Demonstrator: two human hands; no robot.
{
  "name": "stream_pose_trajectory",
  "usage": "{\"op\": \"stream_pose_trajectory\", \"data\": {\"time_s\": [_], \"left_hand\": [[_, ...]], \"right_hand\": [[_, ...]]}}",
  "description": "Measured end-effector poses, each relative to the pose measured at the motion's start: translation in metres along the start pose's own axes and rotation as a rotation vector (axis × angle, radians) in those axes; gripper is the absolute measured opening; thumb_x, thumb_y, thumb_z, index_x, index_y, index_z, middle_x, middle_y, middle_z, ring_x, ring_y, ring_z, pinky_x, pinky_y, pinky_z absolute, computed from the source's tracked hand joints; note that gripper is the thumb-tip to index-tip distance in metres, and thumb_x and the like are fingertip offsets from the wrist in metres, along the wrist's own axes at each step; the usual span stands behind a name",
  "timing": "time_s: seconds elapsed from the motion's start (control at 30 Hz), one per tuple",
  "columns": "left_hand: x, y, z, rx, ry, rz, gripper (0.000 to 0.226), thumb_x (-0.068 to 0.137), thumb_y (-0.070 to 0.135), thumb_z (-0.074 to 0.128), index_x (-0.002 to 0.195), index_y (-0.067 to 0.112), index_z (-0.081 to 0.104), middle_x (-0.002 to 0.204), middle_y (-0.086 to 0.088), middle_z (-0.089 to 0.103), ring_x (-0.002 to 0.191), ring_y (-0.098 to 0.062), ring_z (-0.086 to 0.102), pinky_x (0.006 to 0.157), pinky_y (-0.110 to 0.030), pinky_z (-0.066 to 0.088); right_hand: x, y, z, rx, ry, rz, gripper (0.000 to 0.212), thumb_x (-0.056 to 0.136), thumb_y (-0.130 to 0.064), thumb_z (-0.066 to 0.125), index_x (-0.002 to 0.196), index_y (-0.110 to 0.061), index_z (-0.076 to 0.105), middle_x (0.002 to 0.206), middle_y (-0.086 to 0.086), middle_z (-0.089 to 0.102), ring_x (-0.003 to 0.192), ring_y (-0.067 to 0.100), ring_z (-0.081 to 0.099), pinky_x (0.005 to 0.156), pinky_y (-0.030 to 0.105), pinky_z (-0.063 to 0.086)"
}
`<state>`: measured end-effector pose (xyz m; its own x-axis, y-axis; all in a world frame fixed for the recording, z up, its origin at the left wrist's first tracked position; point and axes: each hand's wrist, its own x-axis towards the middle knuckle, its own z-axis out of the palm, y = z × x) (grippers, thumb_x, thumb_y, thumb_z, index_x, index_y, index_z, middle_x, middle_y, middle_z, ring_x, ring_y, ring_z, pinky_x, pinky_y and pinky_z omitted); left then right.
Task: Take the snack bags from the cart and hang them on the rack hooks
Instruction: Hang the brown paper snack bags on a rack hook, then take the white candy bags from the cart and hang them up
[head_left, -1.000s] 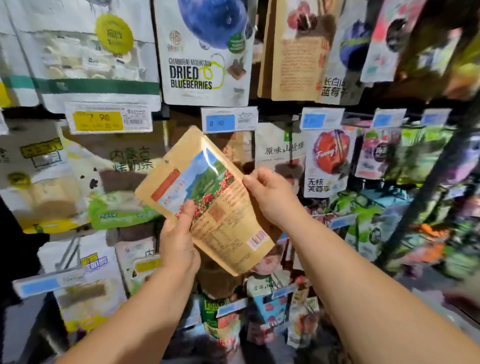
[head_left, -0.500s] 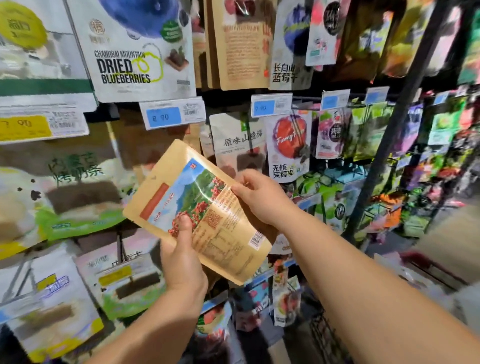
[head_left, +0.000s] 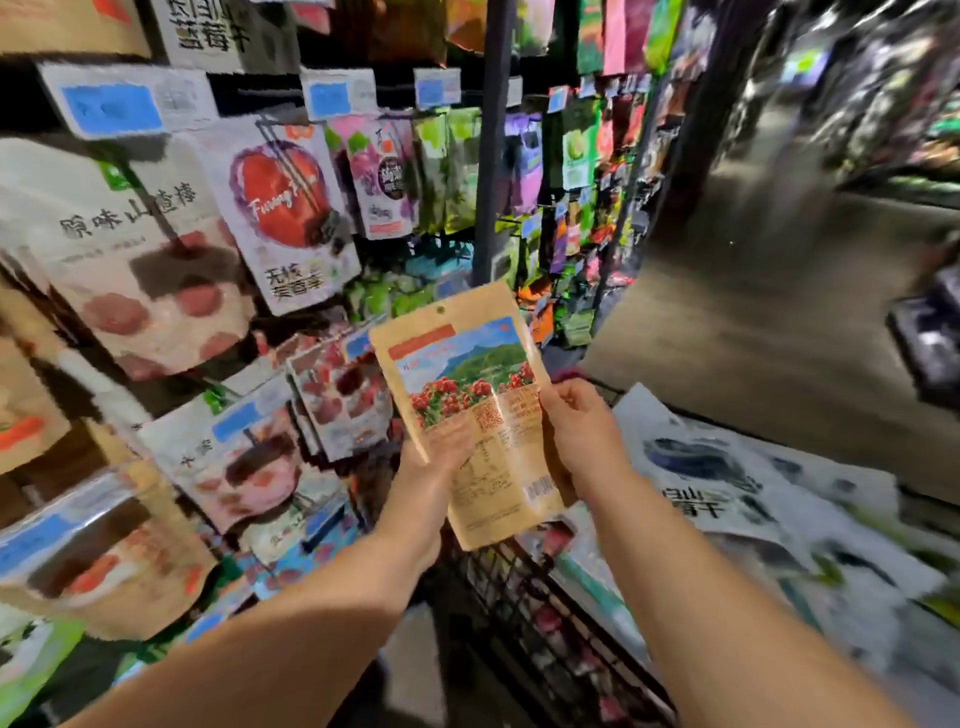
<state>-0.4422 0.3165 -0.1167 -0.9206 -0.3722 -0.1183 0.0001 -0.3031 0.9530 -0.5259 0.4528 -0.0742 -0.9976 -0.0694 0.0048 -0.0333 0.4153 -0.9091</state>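
Holding the tan kraft-paper snack bag (head_left: 478, 415) with its picture of red berries upright in both hands, we are, as we judge it, midway through one hanging: the bag is out of the cart and not yet on any hook. Our left hand (head_left: 431, 478) grips the bag's lower left edge, though blur hides just how the fingers lie. Our right hand (head_left: 582, 431) pinches the right edge about halfway up, with the thumb on the printed face. The bag stands above the left rim of the black wire cart (head_left: 545, 623), whose basket holds large white bags with dark print (head_left: 753, 493). It is just beside the crowded rack of hanging pouches (head_left: 291, 208) on our left. A small round hang hole (head_left: 440, 310) shows near the bag's top edge, clear of both hands. The next move likely calls for choosing a hook, and we cannot pick out a bare one in the blur. We would then raise the bag toward the rack, line the hole up with the hook's tip and slide it on while keeping the top edge flat.
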Motion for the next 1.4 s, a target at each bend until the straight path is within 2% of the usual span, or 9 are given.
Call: {"op": "stream_pose_trajectory", "data": {"time_s": [0.23,0.5,0.63,0.77,0.9,1.03,1.13,1.27,1.4], "left_hand": [[-0.007,-0.066,0.129,0.248,-0.408,-0.232,0.082,0.063,0.058,0.08,0.132,0.025,0.049,0.125,0.002,0.063,0.114,-0.017,0.06,0.102,-0.042,0.046],[-0.047,-0.083,0.264,0.659,-0.637,0.086,0.073,0.065,0.061,0.071,0.121,0.023,0.043,0.115,0.003,0.061,0.105,-0.018,0.06,0.092,-0.041,0.049],[-0.071,-0.1,0.307,0.71,-0.853,-0.044,0.069,0.075,0.052,0.072,0.127,0.025,0.035,0.122,0.007,0.056,0.114,-0.019,0.056,0.1,-0.039,0.046],[-0.084,-0.122,0.325,0.958,-0.925,-0.07,0.083,0.072,0.052,0.072,0.137,0.019,0.035,0.134,-0.004,0.043,0.124,-0.027,0.048,0.104,-0.041,0.043],[-0.074,-0.115,0.323,1.047,-1.068,0.049,0.043,0.088,0.028,0.063,0.128,0.015,0.053,0.126,-0.01,0.056,0.119,-0.029,0.052,0.098,-0.036,0.046],[-0.056,-0.097,0.317,0.88,-0.991,-0.088,0.053,0.092,0.031,0.058,0.14,0.014,0.04,0.13,-0.004,0.055,0.112,-0.022,0.058,0.094,-0.03,0.046],[-0.046,-0.074,0.308,0.581,-0.886,-0.22,0.036,0.095,0.02,0.054,0.129,0.01,0.047,0.096,0.0,0.061,0.079,-0.018,0.064,0.09,-0.038,0.055],[-0.022,-0.033,0.275,0.492,-0.685,-0.101,0.009,0.098,0.023,0.049,0.104,0.018,0.053,0.087,0.002,0.06,0.066,-0.01,0.059,0.059,-0.019,0.053],[0.009,0.011,0.216,0.513,-0.405,0.038,0.015,0.099,0.032,0.047,0.088,0.024,0.051,0.089,-0.001,0.06,0.07,-0.016,0.054,0.075,-0.035,0.05]], "right_hand": [[-0.02,0.096,-0.126,0.131,0.492,0.263,0.024,0.099,-0.033,0.051,0.084,-0.015,0.058,0.085,0.002,0.062,0.077,0.018,0.056,0.063,0.031,0.041],[-0.065,0.146,-0.252,0.262,0.883,0.449,0.024,0.097,-0.029,0.053,0.074,-0.021,0.058,0.082,0.005,0.066,0.082,0.026,0.064,0.081,0.048,0.057],[-0.092,0.169,-0.293,0.288,0.978,0.566,0.022,0.097,-0.022,0.052,0.076,-0.017,0.06,0.078,0.008,0.062,0.063,0.021,0.057,0.058,0.029,0.048],[-0.103,0.203,-0.305,0.228,0.889,0.716,0.036,0.078,-0.036,0.065,0.108,-0.019,0.056,0.093,0.01,0.064,0.078,0.028,0.062,0.069,0.041,0.053],[-0.094,0.196,-0.295,0.056,0.725,0.688,0.049,0.09,-0.037,0.061,0.133,-0.017,0.047,0.113,0.004,0.055,0.092,0.023,0.053,0.072,0.032,0.043],[-0.065,0.169,-0.277,-0.043,0.633,0.508,0.029,0.098,-0.037,0.051,0.121,-0.02,0.053,0.118,0.001,0.055,0.102,0.021,0.052,0.085,0.036,0.046],[-0.04,0.136,-0.257,-0.018,0.593,0.346,0.018,0.099,-0.032,0.048,0.109,-0.02,0.055,0.1,-0.002,0.057,0.095,0.017,0.05,0.082,0.032,0.04],[-0.003,0.087,-0.221,0.066,0.504,0.18,0.016,0.1,-0.035,0.047,0.1,-0.021,0.055,0.094,-0.005,0.056,0.09,0.014,0.05,0.077,0.029,0.034],[0.028,0.029,-0.169,0.131,0.337,0.024,0.026,0.097,-0.034,0.05,0.088,-0.012,0.06,0.086,0.004,0.056,0.08,0.02,0.05,0.07,0.034,0.041]]}}
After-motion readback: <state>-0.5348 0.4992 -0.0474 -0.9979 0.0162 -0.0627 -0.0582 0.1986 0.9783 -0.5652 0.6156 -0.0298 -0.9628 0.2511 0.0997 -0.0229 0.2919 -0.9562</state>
